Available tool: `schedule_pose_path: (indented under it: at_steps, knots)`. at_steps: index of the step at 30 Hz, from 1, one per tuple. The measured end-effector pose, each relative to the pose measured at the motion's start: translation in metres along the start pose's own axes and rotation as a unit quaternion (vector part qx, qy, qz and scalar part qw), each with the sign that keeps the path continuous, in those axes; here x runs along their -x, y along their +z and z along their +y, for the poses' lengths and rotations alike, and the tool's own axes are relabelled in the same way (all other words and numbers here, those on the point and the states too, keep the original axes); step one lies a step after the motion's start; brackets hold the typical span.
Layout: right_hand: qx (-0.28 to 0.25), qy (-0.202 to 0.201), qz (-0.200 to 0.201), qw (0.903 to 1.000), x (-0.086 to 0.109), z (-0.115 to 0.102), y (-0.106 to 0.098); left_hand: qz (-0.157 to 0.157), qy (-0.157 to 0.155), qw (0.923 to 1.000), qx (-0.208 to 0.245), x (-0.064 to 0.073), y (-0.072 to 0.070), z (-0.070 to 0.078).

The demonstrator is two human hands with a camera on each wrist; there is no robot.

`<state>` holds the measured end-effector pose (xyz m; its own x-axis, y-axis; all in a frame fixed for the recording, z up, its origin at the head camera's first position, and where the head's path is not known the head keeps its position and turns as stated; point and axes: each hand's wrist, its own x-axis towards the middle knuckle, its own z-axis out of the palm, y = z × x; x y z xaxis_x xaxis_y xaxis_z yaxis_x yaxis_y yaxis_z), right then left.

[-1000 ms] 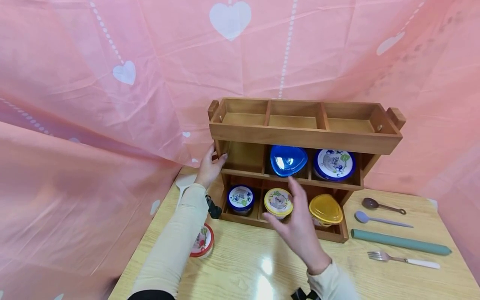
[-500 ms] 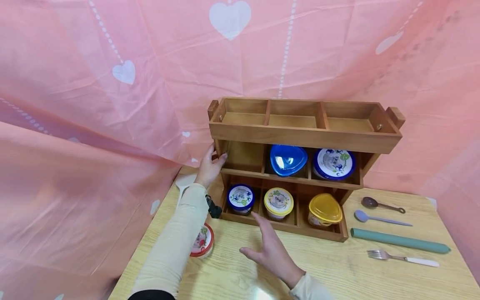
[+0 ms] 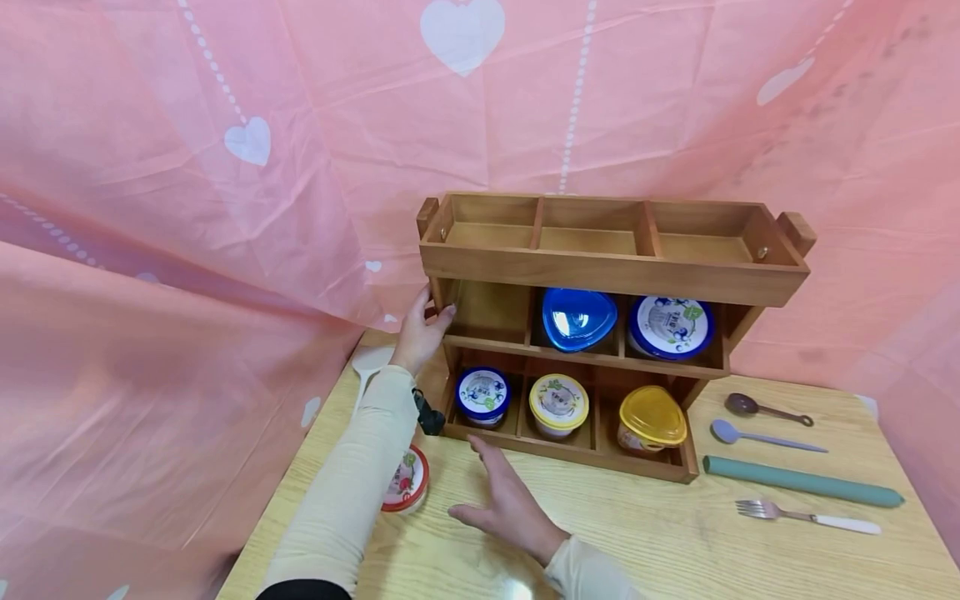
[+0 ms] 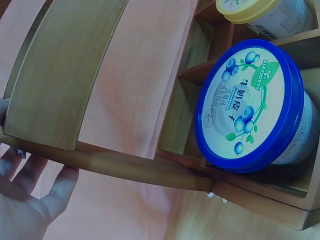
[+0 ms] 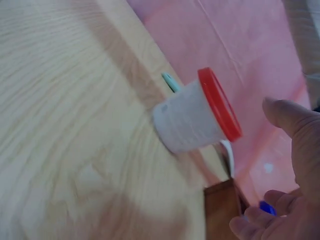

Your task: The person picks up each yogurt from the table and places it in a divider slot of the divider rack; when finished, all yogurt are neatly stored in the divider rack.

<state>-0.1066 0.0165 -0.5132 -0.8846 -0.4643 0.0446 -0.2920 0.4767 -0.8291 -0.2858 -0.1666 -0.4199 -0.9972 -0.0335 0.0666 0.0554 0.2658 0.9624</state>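
My left hand grips the left side of a wooden three-tier shelf; in the left wrist view its fingers lie along the edge of the side board. Over the table, my right hand holds nothing, thumb and fingers spread apart. To its left stands a red-lidded tub, partly covered by my left forearm in the head view. The right wrist view shows that tub's white side with the hand a short way off. A blue-lidded tub sits in the lower left compartment.
Middle tier: a blue rounded-triangle lid and a blue-rimmed tub. Lower tier: yellow-lidded tubs. To the right lie a brown spoon, purple spoon, green roll and fork. A white utensil lies left.
My right hand has moved left and toward me, from in front of the lower tier to near the red-lidded tub. The left hand keeps its hold on the shelf.
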Motion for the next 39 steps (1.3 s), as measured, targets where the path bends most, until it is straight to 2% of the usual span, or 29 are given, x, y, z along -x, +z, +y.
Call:
schedule_pose_path:
  at_steps: [7, 14, 17, 20, 22, 24, 35, 39]
  knots:
    - [-0.073, 0.006, -0.027, 0.997, -0.016, 0.002, 0.024, 0.0, 0.006, 1.0, -0.002, 0.001, -0.001, 0.001]
    - [-0.112, 0.015, -0.044, 0.9926, -0.029, 0.0, 0.045, 0.0, 0.007, 1.0, 0.001, -0.001, 0.0, 0.001]
    - [-0.115, 0.022, -0.047, 0.992, -0.032, -0.003, 0.053, -0.007, -0.003, 0.9999, 0.007, 0.005, -0.002, 0.012]
    - [-0.122, 0.024, -0.045, 0.9912, -0.035, -0.004, 0.062, -0.007, -0.003, 1.0, 0.005, 0.005, -0.003, 0.011]
    - [-0.128, 0.026, -0.043, 0.9905, -0.036, -0.005, 0.067, -0.005, -0.002, 1.0, 0.002, 0.005, -0.003, 0.01]
    - [-0.138, 0.028, -0.04, 0.9892, -0.038, -0.005, 0.071, 0.003, 0.007, 1.0, -0.002, -0.002, -0.001, -0.002]
    - [-0.168, -0.002, -0.04, 0.985, -0.049, -0.006, 0.087, 0.006, 0.009, 0.9999, -0.002, -0.004, 0.0, -0.005]
    - [-0.156, 0.001, -0.028, 0.9873, -0.051, -0.007, 0.091, 0.004, 0.009, 1.0, 0.001, -0.004, 0.0, -0.005]
